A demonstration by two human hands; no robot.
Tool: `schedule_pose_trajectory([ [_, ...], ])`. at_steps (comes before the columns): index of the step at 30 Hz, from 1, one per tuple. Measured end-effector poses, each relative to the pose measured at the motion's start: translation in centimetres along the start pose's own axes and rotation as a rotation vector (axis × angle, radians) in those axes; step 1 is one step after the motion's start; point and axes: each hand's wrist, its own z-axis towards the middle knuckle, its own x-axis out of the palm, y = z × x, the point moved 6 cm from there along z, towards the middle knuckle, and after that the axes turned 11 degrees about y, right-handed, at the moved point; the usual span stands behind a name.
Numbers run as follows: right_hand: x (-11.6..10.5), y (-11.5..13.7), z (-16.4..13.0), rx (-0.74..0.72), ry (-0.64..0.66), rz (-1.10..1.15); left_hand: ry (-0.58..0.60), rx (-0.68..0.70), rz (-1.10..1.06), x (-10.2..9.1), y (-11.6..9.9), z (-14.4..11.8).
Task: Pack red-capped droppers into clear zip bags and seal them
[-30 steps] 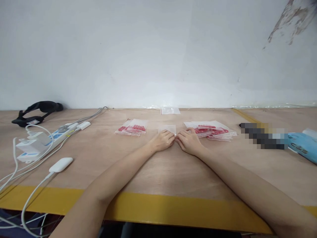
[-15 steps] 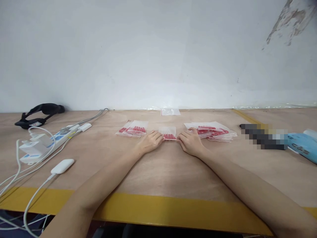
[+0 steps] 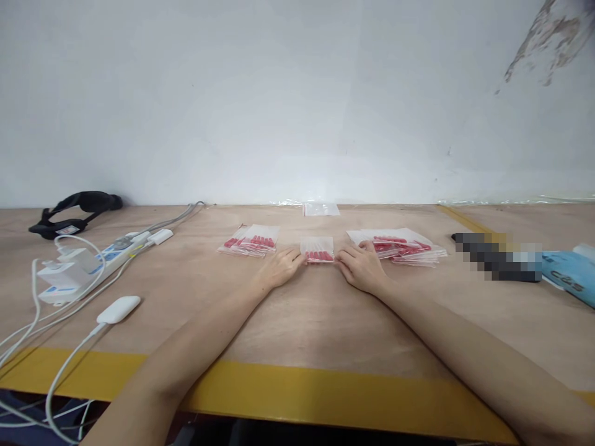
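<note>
A: Head view, entry one. Small clear bag (image 3: 317, 249) holding red pieces lies flat on the wooden table (image 3: 307, 322), near the far middle. Left hand (image 3: 279, 268) sits at the bag's 9 o'clock edge, fingertips touching it. Right hand (image 3: 359, 266) sits at its 3 o'clock edge, fingertips likewise on the bag.

B: Hands closed on it?

A: Both pinch the bag's near corners between thumb and fingers; the bag spans the gap between them. Hands apart, one bag-width between.

B: Change against the earlier frames?

A: A second ago the two hands met fingertip to fingertip in front of the bag and hid its red contents. Half a second ago they had parted to the bag's sides. Now they hold nearly that same spread, shifted a touch to the right in the picture; the bag is fully exposed.

B: Surroundings?

A: Left stack of filled bags (image 3: 251, 239) at the bag's 9 o'clock, beyond the left hand. Right stack of filled bags (image 3: 400, 246) at 3 o'clock, its near edge just beside the right hand. Empty clear bag (image 3: 320, 209) at 12 o'clock by the wall. Power strip (image 3: 88, 263) with white cables far off at 9 o'clock. Stacks unchanged across frames.
</note>
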Motion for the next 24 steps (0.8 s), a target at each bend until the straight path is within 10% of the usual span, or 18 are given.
schedule_pose_trajectory([
  [7, 0.9, 0.5, 0.8, -0.048, 0.044, -0.008, 0.034, -0.002, -0.143, -0.2, 0.4, 0.2],
  [15, -1.1, -5.1, 0.0, 0.105, -0.002, -0.211, 0.025, -0.521, 0.043, -0.8, 7.7, -3.8],
  [24, -2.7, -6.6, -0.4, 0.287, 0.034, -0.199, 0.109, -0.432, -0.057, 0.7, 6.9, -4.2],
])
